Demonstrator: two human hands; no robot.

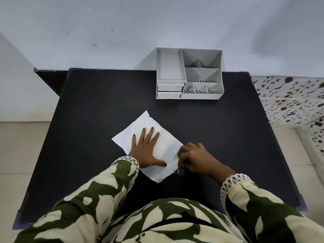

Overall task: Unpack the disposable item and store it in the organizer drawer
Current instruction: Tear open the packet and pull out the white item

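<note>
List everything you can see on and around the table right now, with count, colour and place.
white packet: one, white, near-centre of the table, flat
organizer: one, light grey, far edge against the wall, two shut drawers at its front left
table: one, black
patterned cloth: one, white with dark spots, right of the table
left hand: flat on the packet
right hand: pinching the packet's right edge

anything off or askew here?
Nothing damaged or spilled. The white packet lies skewed on the black table, pinned flat by the left hand while the right hand picks at its near-right edge. Both organizer drawers look shut.
</note>
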